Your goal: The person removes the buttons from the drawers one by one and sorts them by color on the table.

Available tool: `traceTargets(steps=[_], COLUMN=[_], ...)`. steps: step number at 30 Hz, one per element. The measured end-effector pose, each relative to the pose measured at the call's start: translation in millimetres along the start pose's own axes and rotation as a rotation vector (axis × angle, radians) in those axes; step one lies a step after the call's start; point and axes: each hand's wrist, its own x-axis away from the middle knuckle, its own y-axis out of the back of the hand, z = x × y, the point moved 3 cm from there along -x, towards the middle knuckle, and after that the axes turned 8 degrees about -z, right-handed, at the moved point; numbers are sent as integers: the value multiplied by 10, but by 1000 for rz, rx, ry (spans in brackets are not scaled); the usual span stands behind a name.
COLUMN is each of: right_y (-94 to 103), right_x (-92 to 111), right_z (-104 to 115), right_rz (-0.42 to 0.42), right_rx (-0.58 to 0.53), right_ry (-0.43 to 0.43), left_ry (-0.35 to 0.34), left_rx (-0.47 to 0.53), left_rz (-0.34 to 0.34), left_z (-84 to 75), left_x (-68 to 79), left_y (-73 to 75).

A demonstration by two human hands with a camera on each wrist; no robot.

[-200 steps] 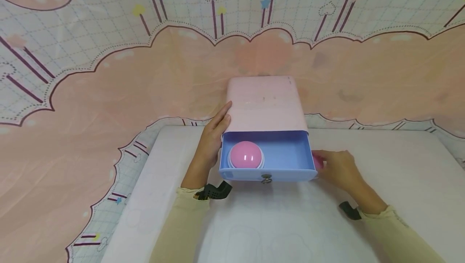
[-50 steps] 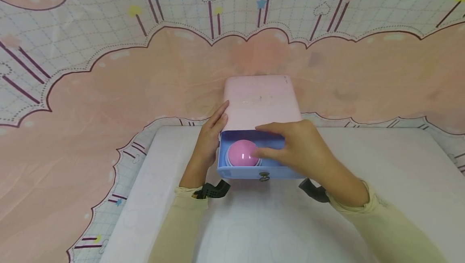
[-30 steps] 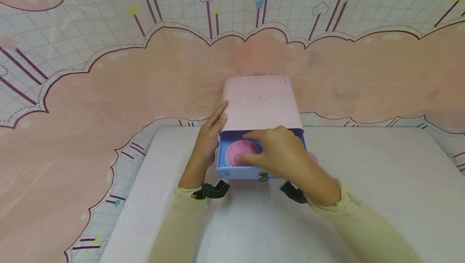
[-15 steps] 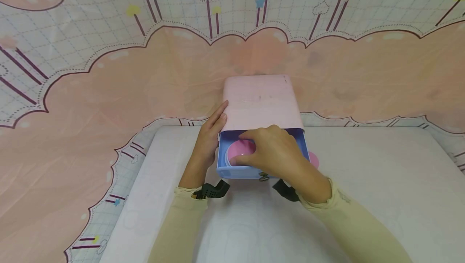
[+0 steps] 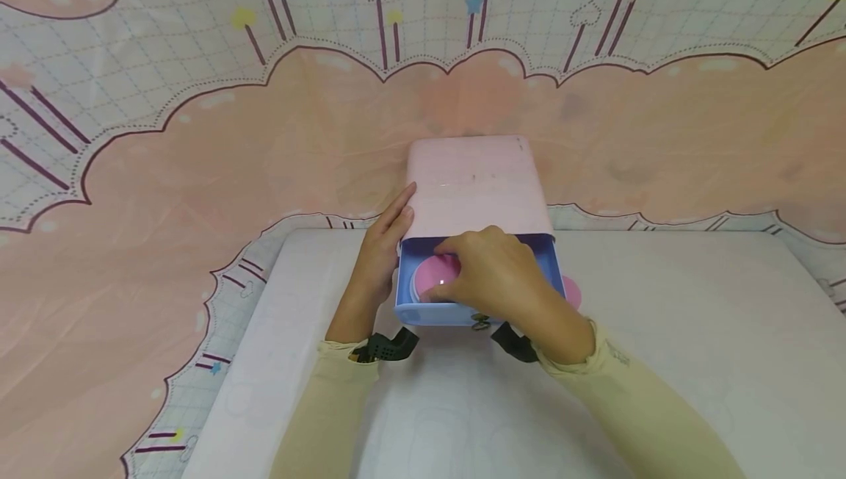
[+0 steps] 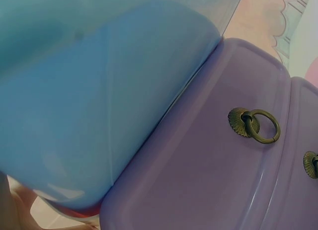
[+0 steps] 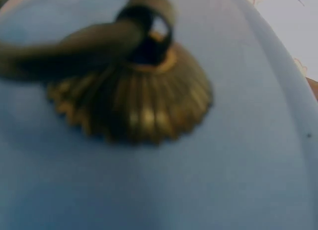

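A small pink cabinet (image 5: 476,185) stands on the table with its blue top drawer (image 5: 429,314) pulled out. In the drawer's left half sits a round container with a glossy pink dome (image 5: 432,273) and a pale rim. My right hand (image 5: 499,269) reaches in over the drawer front, thumb and index finger round the dome; its other fingers are hidden. My left hand (image 5: 378,251) rests along the cabinet's left side, fingers stretched out. Just right of the drawer, a pink rounded thing (image 5: 571,292) shows partly behind my right forearm.
Purple lower drawers (image 6: 198,155) with a brass ring pull (image 6: 263,126) appear in the left wrist view. A similar brass pull (image 7: 144,101) on the blue drawer front fills the right wrist view, blurred. The white table (image 5: 714,332) meets a patterned cloth (image 5: 661,141) behind.
My right hand has gone from the pink thing right of the drawer, over the drawer front, to the pink dome, and its thumb and finger have closed in. The left hand keeps its place.
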Motion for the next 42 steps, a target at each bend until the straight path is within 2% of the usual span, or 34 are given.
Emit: traceTargets(steps=[13, 25, 34, 42], right_y=[-7, 2, 31, 75], right_x=[-34, -46, -22, 11], right_z=[5, 9, -30, -57], right_rz=[35, 22, 12, 1], right_rx=[16, 50, 22, 12], right_ry=[13, 53, 31, 17], left_ry=[1, -8, -25, -6], left_rx=[-26, -43, -59, -55], left_rz=[-5, -13, -16, -23], left_z=[-1, -19, -20, -11], left_x=[9, 12, 11, 5], left_y=[3, -2, -4, 2])
